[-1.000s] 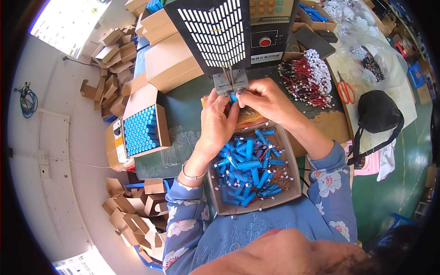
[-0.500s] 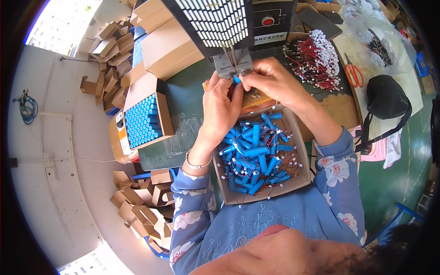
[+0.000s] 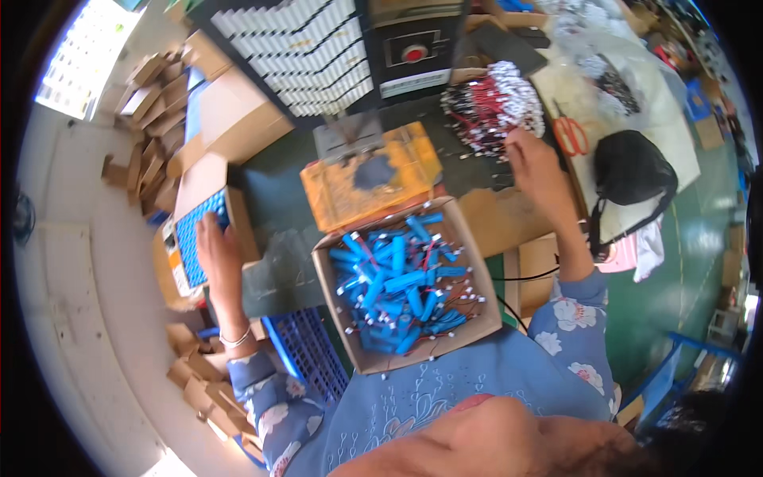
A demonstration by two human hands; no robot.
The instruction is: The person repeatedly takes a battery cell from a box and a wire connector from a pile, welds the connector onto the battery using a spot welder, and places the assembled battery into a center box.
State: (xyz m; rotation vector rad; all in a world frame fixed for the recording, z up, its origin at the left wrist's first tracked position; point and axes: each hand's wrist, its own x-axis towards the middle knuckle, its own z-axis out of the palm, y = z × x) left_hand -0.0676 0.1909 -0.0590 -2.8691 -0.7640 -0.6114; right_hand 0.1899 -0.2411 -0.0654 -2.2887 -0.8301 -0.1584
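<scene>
My left hand [image 3: 220, 258] is over a carton of upright blue cylindrical battery cells [image 3: 187, 238] at the left. Its fingers reach out across the cell tops, slightly apart, and I see no cell in them. At the right edge of a pile of red and black wire leads with white connectors [image 3: 494, 107], my right hand [image 3: 542, 171] has its fingers drawn together; whatever is between the tips is too small to tell. A cardboard tray [image 3: 491, 314] in front of me holds many blue cells with leads attached [image 3: 407, 280].
Behind the tray stands a black machine [image 3: 417, 54] with a red button, its grey head [image 3: 348, 137] over a stained yellow block [image 3: 413, 159]. Orange-handled scissors [image 3: 571, 137] and a black bag [image 3: 633, 176] lie at the right. A blue plastic crate [image 3: 306, 354] stands below the table's edge.
Both hands have left the machine head, where they held a blue cell together. The left went to the carton of cells, the right to the wire leads. The view has shifted, and the yellow block shows.
</scene>
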